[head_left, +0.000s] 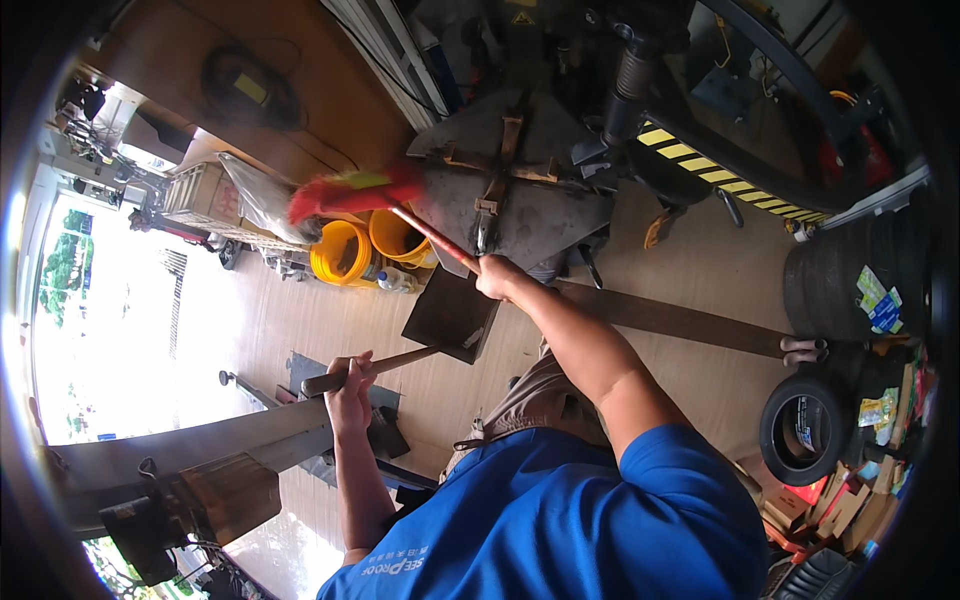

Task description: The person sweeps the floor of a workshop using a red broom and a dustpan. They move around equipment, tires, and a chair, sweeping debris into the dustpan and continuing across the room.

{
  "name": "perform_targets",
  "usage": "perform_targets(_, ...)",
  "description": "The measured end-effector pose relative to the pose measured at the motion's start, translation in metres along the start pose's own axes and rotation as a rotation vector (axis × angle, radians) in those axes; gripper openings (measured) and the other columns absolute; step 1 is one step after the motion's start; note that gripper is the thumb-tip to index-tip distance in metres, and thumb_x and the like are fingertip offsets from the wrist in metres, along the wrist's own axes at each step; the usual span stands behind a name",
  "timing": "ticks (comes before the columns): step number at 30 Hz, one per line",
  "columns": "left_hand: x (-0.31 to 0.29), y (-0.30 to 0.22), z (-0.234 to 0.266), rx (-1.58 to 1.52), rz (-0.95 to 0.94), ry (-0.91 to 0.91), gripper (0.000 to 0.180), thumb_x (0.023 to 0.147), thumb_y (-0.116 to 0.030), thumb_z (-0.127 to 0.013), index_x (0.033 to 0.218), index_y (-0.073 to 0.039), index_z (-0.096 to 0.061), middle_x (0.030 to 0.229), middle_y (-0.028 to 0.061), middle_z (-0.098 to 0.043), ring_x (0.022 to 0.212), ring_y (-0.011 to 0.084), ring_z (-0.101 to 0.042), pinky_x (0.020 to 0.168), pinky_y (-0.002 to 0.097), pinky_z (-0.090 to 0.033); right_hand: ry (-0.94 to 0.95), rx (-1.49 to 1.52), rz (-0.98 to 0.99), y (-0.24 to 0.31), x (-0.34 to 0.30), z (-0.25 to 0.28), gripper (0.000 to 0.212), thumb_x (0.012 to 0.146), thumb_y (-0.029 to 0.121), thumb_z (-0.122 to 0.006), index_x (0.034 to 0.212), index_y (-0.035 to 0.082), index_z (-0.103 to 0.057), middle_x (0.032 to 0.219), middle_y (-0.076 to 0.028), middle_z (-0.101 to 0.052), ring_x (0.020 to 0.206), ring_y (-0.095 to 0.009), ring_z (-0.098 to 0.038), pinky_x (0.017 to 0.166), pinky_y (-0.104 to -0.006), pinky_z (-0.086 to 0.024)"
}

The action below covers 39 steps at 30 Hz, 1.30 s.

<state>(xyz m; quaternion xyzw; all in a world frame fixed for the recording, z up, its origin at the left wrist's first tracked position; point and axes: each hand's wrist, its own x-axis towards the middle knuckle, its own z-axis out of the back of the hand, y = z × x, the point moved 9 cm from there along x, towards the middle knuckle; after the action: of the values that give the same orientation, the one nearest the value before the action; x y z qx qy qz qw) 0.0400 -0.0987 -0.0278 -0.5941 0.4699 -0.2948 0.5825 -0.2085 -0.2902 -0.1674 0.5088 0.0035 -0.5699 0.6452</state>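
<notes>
The broom [380,190], ahead and left of the right hand [495,277] wrapped round its handle, looks light, its bristles probably soft. The dustpan [452,315], between the hands, seems stiff, best gripped where the left hand [348,390] grasps it: the handle.

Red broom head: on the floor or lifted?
Lifted, it seems: the blurred red broom head covers part of a yellow bucket rim, and the right hand grips its handle.

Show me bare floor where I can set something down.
Free: floor left of the dustpan, below the yellow buckets; also below the brown beam, left of the black tyre. Crowded: lower right, cardboard boxes piled near that tyre.
</notes>
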Motion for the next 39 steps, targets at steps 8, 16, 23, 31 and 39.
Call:
perform_targets(8,-0.004,0.024,0.021,-0.043,0.067,-0.095,0.011,0.087,-0.011,-0.060,0.082,-0.003,-0.056,0.090,0.0102,-0.062,0.098,0.0183,-0.059,0.073,0.0257,-0.052,0.214,0.085,-0.080,-0.074,-0.134,-0.026,0.018,0.076,0.009,-0.055,0.090,0.000,-0.055,0.069,-0.017,-0.060,0.050,-0.026,-0.058,0.045,-0.0373,-0.048)
perform_targets(16,0.006,0.017,0.027,-0.058,0.065,-0.144,0.013,0.086,-0.014,-0.063,0.082,-0.004,-0.056,0.090,0.0093,-0.062,0.095,0.0170,-0.060,0.069,0.0258,-0.051,-0.032,0.033,0.171,-0.038,-0.091,-0.008,0.022,0.077,0.015,-0.057,0.091,-0.001,-0.058,0.076,-0.025,-0.062,0.072,-0.035,-0.064,0.063,-0.0434,-0.050)
perform_targets(23,0.004,0.000,0.030,-0.035,-0.016,-0.114,0.009,0.087,-0.012,-0.061,0.086,-0.004,-0.058,0.093,0.0095,-0.063,0.097,0.0173,-0.058,0.073,0.0252,-0.049,-0.090,0.039,0.017,-0.056,-0.067,-0.013,0.021,0.076,0.012,-0.057,0.088,-0.005,-0.054,0.062,-0.018,-0.058,0.050,-0.028,-0.060,0.045,-0.0386,-0.049)
perform_targets(31,-0.013,0.008,0.022,-0.073,0.006,-0.104,0.007,0.088,-0.009,-0.060,0.085,-0.003,-0.058,0.093,0.0095,-0.062,0.100,0.0176,-0.057,0.079,0.0259,-0.046,0.377,0.186,-0.146,-0.088,-0.237,-0.017,0.018,0.076,0.014,-0.061,0.089,0.002,-0.056,0.069,-0.008,-0.058,0.058,-0.018,-0.056,0.051,-0.0333,-0.046)
perform_targets(39,-0.010,0.025,-0.003,-0.081,0.065,-0.020,0.006,0.087,-0.008,-0.060,0.084,-0.003,-0.059,0.097,0.0114,-0.063,0.074,0.0072,-0.050,0.067,0.0225,-0.041,-0.101,0.418,-0.059,-0.128,-0.192,0.033,0.011,0.078,0.011,-0.059,0.079,0.007,-0.049,0.061,-0.001,-0.050,0.046,-0.011,-0.048,0.041,-0.0294,-0.040)
